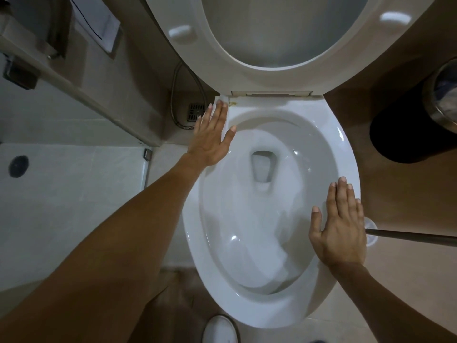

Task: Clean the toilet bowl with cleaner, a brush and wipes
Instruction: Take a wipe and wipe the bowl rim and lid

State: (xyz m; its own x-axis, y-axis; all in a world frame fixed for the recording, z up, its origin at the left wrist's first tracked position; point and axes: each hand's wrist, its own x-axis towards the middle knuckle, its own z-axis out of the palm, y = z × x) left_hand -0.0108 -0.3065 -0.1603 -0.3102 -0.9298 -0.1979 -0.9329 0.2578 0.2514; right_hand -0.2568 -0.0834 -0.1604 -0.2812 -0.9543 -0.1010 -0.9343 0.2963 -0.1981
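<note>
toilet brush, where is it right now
In the head view the toilet brush stands on the floor to the right of the toilet bowl, its handle reaching to the right edge, just past the flat right hand.

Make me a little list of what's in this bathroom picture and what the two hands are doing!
seat: flipped up
toilet bowl: open, rim showing
in the bowl: white paper or wipes
left hand: flat on a white wipe on the back left rim
right hand: flat on the right rim
brush handle: off to the right, not held
bin: far right
</note>
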